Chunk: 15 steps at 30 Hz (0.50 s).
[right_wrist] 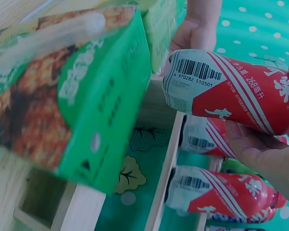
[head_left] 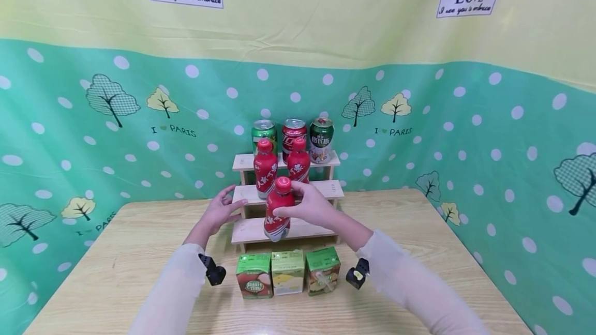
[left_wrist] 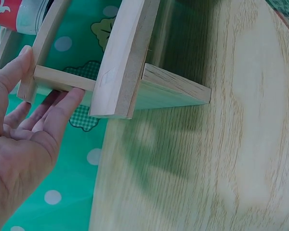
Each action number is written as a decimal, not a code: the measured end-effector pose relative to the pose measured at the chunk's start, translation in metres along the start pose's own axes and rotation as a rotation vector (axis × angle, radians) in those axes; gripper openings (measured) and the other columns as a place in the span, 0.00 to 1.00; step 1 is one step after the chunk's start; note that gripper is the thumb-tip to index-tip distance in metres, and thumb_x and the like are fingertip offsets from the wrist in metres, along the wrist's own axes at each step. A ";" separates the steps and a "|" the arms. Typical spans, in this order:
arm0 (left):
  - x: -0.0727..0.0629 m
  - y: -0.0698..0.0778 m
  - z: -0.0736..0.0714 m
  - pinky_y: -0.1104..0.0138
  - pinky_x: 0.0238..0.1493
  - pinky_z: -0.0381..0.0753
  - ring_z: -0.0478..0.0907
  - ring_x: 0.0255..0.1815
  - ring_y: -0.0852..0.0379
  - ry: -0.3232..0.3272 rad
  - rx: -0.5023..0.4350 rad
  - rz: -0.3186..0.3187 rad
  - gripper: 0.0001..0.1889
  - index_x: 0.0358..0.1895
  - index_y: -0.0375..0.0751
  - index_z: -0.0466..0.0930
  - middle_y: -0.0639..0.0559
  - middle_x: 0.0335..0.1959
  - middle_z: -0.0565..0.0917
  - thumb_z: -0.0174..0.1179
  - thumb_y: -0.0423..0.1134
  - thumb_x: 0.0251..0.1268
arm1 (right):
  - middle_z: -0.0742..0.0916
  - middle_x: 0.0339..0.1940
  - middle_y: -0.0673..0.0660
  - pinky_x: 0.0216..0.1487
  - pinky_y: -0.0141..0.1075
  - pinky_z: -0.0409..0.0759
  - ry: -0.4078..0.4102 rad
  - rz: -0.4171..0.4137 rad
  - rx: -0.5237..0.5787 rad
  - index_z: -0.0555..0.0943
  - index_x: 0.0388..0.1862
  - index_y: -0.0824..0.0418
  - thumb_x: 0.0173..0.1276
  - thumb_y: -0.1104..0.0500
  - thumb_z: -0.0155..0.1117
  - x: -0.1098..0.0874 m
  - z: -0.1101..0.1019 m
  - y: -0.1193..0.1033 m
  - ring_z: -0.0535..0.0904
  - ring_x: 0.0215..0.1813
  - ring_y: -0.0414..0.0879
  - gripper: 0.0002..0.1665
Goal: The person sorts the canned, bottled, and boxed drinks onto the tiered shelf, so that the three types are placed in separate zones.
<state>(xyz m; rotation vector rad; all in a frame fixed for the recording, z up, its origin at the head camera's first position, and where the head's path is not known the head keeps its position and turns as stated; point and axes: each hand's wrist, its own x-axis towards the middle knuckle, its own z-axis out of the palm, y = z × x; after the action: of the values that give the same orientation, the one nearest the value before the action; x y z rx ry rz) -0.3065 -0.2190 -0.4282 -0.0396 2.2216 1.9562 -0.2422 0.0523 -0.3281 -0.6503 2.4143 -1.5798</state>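
My right hand (head_left: 311, 204) grips a red plastic drink bottle (head_left: 278, 215) by its upper body, thumb on one side and fingers on the other. The bottle is upright and overlaps the lowest tier in the head view; its barcode and silvery base show in the right wrist view. My left hand (left_wrist: 31, 127) holds the left end of the wooden tiered shelf (head_left: 242, 227), thumb at the middle tier and fingers by the side strut. Two more red bottles, a left one (head_left: 266, 174) and a right one (head_left: 298, 162), stand on the middle tier.
On the top tier stand a green can (head_left: 264, 131), a red can (head_left: 294, 136) and a dark green and white can (head_left: 321, 141). Three drink cartons, a red-green one (head_left: 254, 278), a yellow one (head_left: 287, 275) and a brown-green one (head_left: 323, 273), line the table (head_left: 153, 262) before the shelf.
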 end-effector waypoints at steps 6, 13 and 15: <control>0.001 -0.001 0.000 0.51 0.60 0.75 0.59 0.69 0.33 0.000 0.009 -0.003 0.44 0.75 0.46 0.39 0.27 0.73 0.46 0.59 0.43 0.64 | 0.83 0.51 0.53 0.50 0.39 0.84 0.034 0.023 0.014 0.74 0.60 0.52 0.54 0.54 0.73 -0.007 -0.013 -0.002 0.78 0.52 0.47 0.33; 0.001 -0.001 0.000 0.52 0.61 0.74 0.60 0.69 0.33 0.002 0.017 -0.003 0.44 0.75 0.47 0.39 0.28 0.73 0.47 0.59 0.44 0.64 | 0.83 0.52 0.55 0.48 0.40 0.85 0.066 0.019 0.045 0.74 0.60 0.53 0.55 0.55 0.73 -0.014 -0.030 -0.005 0.79 0.52 0.49 0.32; 0.001 0.000 0.000 0.52 0.61 0.75 0.60 0.69 0.33 0.006 0.020 -0.007 0.44 0.75 0.47 0.39 0.28 0.73 0.46 0.59 0.44 0.64 | 0.83 0.52 0.56 0.48 0.40 0.85 0.078 0.025 0.041 0.73 0.60 0.53 0.55 0.55 0.72 -0.016 -0.035 -0.005 0.78 0.52 0.49 0.33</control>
<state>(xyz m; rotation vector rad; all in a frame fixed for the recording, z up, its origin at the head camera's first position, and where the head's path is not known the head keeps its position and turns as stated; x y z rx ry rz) -0.3072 -0.2192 -0.4284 -0.0502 2.2415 1.9321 -0.2402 0.0866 -0.3103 -0.5587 2.4276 -1.6695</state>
